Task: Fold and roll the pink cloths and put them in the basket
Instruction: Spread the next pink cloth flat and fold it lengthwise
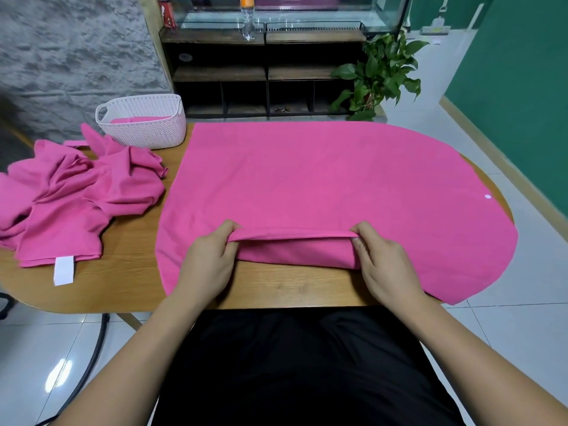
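A large pink cloth (pixel 307 179) lies spread flat over the middle and right of the wooden worktop (pixel 129 272). It reaches from the far edge almost to the near edge. Its left side is straight, running from the far edge toward the near one. Its right side is rounded and hangs past the worktop's right end. A small white dot (pixel 487 196) sits near that curved edge.

The cloth's near edge is turned over into a low fold (pixel 295 233) whose long axis runs left to right, parallel to the worktop's near edge. The left hand (pixel 209 259) holds the left end of this fold, its grip closed on the fabric with the thumb under the lip and the fingers curled over the top. The right hand (pixel 384 262) holds the right end the same way, its grip pinching the turned-over layer.

On the worktop's left end lies a crumpled pile of pink cloths (pixel 76 195), with a white label (pixel 64 270) sticking out toward the near edge. Just beyond the pile, at the far edge, stands a pale perforated basket (pixel 147 127) with a pink piece (pixel 135 120) inside it; whether that piece is rolled cannot be told.

Beyond the worktop stand a dark shelf unit (pixel 261 72) and a potted plant (pixel 381 72).
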`<act>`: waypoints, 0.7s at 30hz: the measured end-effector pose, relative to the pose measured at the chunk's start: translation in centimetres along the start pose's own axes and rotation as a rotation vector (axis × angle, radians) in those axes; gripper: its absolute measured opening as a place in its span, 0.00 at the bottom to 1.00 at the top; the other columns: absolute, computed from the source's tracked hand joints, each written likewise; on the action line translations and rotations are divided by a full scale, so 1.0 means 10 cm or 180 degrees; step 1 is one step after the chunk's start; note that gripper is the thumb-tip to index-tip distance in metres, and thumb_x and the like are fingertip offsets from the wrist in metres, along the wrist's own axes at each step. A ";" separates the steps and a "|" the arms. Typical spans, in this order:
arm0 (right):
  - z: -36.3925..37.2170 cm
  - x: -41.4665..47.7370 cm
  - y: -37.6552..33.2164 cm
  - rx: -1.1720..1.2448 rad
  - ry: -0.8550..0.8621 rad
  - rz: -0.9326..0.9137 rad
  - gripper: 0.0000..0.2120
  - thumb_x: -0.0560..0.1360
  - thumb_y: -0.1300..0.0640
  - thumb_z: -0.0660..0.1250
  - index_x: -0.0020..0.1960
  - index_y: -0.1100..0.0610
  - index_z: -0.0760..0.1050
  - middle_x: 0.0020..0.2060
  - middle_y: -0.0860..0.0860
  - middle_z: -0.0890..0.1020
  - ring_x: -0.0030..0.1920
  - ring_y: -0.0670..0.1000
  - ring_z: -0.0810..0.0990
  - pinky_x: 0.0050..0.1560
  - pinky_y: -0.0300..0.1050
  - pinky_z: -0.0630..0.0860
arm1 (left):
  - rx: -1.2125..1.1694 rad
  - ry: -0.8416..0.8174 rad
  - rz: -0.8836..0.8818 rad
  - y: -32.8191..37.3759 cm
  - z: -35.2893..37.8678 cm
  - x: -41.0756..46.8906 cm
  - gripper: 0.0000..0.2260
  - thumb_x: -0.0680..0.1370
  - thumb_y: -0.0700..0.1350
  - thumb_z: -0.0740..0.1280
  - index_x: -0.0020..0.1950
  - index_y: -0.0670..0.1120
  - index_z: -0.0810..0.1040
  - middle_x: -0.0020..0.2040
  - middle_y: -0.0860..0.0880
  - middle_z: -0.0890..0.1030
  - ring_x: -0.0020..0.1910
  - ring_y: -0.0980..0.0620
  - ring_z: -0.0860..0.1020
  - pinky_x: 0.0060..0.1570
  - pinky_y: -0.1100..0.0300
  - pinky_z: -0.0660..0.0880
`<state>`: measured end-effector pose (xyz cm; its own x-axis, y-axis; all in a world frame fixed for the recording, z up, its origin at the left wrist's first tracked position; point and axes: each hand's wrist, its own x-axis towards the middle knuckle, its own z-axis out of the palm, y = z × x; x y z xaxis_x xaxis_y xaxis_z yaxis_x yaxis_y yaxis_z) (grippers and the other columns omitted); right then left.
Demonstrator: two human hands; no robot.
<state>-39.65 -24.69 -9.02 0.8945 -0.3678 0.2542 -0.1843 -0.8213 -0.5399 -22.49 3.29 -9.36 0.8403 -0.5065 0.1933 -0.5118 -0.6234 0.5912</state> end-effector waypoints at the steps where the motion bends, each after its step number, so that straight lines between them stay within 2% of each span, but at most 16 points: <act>1: 0.00 0.01 -0.01 0.0038 -0.0057 0.0041 0.05 0.86 0.51 0.58 0.55 0.52 0.68 0.31 0.52 0.74 0.37 0.65 0.77 0.37 0.58 0.72 | 0.0010 -0.0031 -0.0038 0.01 -0.02 0.00 0.04 0.82 0.43 0.62 0.53 0.52 0.72 0.36 0.46 0.81 0.40 0.39 0.80 0.42 0.44 0.77; 4: -0.02 0.02 -0.04 0.0146 -0.0266 0.0088 0.05 0.87 0.51 0.58 0.53 0.51 0.67 0.29 0.51 0.73 0.37 0.64 0.77 0.38 0.58 0.71 | -0.0018 -0.0230 -0.0202 -0.01 -0.09 0.02 0.01 0.83 0.46 0.61 0.54 0.51 0.71 0.37 0.43 0.80 0.41 0.37 0.79 0.44 0.42 0.77; 7: -0.06 0.04 -0.03 0.0304 -0.0636 0.0127 0.07 0.87 0.49 0.58 0.51 0.50 0.68 0.31 0.48 0.74 0.38 0.59 0.77 0.42 0.57 0.72 | -0.0188 -0.0453 -0.0343 0.02 -0.15 0.04 0.11 0.82 0.53 0.59 0.53 0.47 0.74 0.43 0.42 0.83 0.47 0.36 0.78 0.51 0.42 0.75; 9: -0.10 0.05 -0.03 0.0534 -0.0966 0.0121 0.09 0.87 0.49 0.60 0.49 0.50 0.70 0.33 0.47 0.76 0.37 0.49 0.76 0.46 0.53 0.72 | -0.0241 -0.0755 -0.0404 0.04 -0.18 0.04 0.15 0.85 0.52 0.62 0.58 0.41 0.79 0.55 0.42 0.85 0.54 0.44 0.77 0.57 0.48 0.71; 10: -0.11 0.06 -0.04 0.0606 -0.1117 0.0098 0.10 0.87 0.49 0.60 0.47 0.49 0.70 0.34 0.47 0.76 0.37 0.46 0.74 0.45 0.50 0.72 | -0.0208 -0.0935 -0.0400 0.03 -0.18 0.04 0.15 0.86 0.52 0.62 0.58 0.41 0.80 0.57 0.44 0.85 0.54 0.47 0.77 0.57 0.49 0.71; 12: -0.12 0.09 -0.06 0.0622 -0.1230 0.0045 0.11 0.87 0.50 0.61 0.45 0.49 0.70 0.33 0.47 0.75 0.36 0.46 0.73 0.43 0.47 0.69 | 0.0013 -0.1125 -0.0278 0.01 -0.21 0.07 0.13 0.85 0.54 0.62 0.55 0.45 0.79 0.52 0.45 0.85 0.52 0.46 0.79 0.54 0.49 0.73; 14: -0.11 0.16 -0.08 0.0487 -0.1111 -0.0010 0.11 0.87 0.50 0.60 0.46 0.50 0.69 0.32 0.47 0.74 0.35 0.48 0.73 0.43 0.51 0.69 | 0.0267 -0.0957 -0.0137 -0.02 -0.26 0.15 0.11 0.84 0.54 0.63 0.49 0.47 0.74 0.43 0.44 0.84 0.48 0.39 0.80 0.48 0.47 0.74; 16: -0.09 0.29 -0.09 0.0247 -0.0806 -0.0106 0.09 0.87 0.48 0.59 0.49 0.50 0.70 0.32 0.48 0.76 0.38 0.55 0.77 0.44 0.56 0.71 | 0.0504 -0.0625 0.0047 -0.02 -0.29 0.29 0.11 0.84 0.52 0.63 0.45 0.49 0.70 0.40 0.42 0.82 0.46 0.36 0.79 0.43 0.45 0.73; 18: -0.06 0.49 -0.09 0.0055 -0.0442 -0.0258 0.09 0.86 0.48 0.59 0.51 0.51 0.71 0.36 0.52 0.79 0.41 0.61 0.80 0.42 0.57 0.73 | 0.0607 -0.0271 0.0250 -0.04 -0.28 0.47 0.09 0.83 0.52 0.61 0.46 0.49 0.72 0.42 0.42 0.81 0.46 0.36 0.79 0.43 0.44 0.74; 21: 0.03 0.84 -0.04 -0.0300 -0.0111 -0.0342 0.11 0.86 0.45 0.57 0.52 0.50 0.70 0.43 0.54 0.81 0.46 0.64 0.81 0.44 0.59 0.77 | 0.0560 0.0096 0.0364 -0.16 -0.20 0.77 0.07 0.83 0.46 0.63 0.55 0.44 0.78 0.51 0.43 0.79 0.52 0.37 0.79 0.52 0.43 0.76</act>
<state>-31.98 -27.36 -6.93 0.9244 -0.2617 0.2776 -0.1228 -0.8930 -0.4330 -14.84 1.60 -7.22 0.7785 -0.5635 0.2762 -0.6253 -0.6586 0.4187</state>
